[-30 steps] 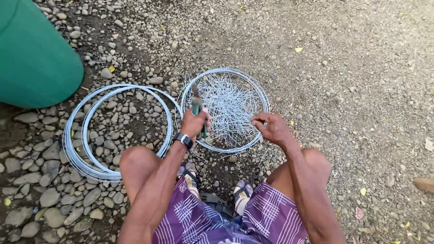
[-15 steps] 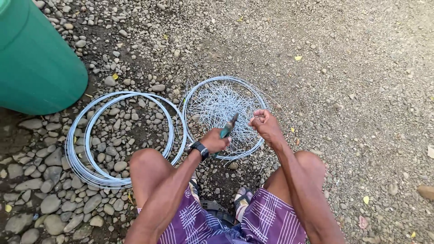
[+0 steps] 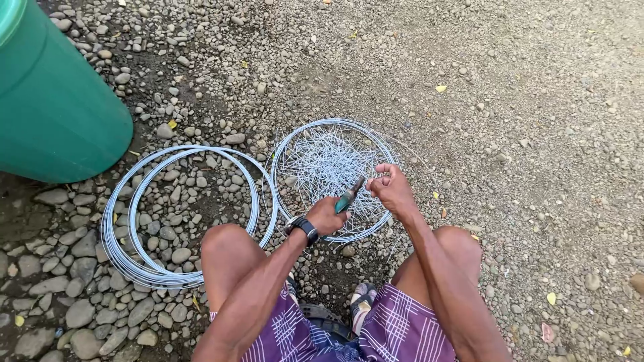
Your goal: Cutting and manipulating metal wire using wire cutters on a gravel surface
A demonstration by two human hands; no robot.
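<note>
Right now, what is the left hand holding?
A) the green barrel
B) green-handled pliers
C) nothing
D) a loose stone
B: the left hand grips green-handled pliers, their tip meeting the wire that the right hand pinches above the pile of cut wire pieces.

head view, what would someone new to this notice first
Most striking are the two hands at centre: the left hand grips green-handled pliers while the right hand pinches thin wire, over a wire ring filled with short cut wires. To its left a larger coil of wire lies on the stony ground, and a big green barrel fills the upper left corner.
</note>
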